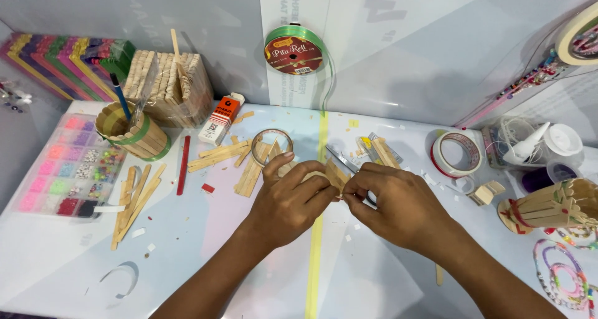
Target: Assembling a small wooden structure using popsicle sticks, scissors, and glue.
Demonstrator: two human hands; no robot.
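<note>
Both our hands meet near the middle of the table: our left hand (289,200) and our right hand (398,204) are each closed on the same small wooden stick piece (336,174), pinching it between thumb and fingertips just above the yellow stripe that runs down the table (187,257). How many sticks this piece joins we cannot tell, since our fingers cover most of it.

As we judge it, the build is at an early-to-middle stage. Finished work stands about: a stick cup (134,132) bound with green tape toward the far left edge, and another stick holder (554,208) lying at the right edge. Still unused are loose craft sticks (134,200) on the left side, more sticks (252,166) just beyond our left hand beside a clear tape ring (271,146), scissors (342,158) behind the piece, and a roll of tape (456,154) toward the far right.
</note>
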